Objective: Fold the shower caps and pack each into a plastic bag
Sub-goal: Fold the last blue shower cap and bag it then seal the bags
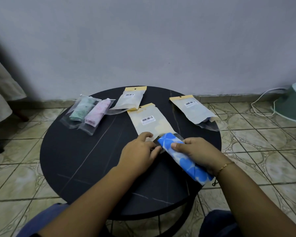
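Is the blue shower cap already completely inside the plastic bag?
No. Only the tip of the blue shower cap has entered the mouth of the plastic bag; the rest lies outside in the right hand.

1. The round table (85, 161) has a dark matt top with pale marble-like veins.
2. The plastic bags (150, 122) look frosted and glossy, with yellow paper-like headers.
3. The blue-and-white shower cap (184, 159) looks like smooth, soft, slightly shiny cloth.
4. The floor tiles (256, 151) are glazed and patterned.
5. The wall (143, 40) is matt painted.
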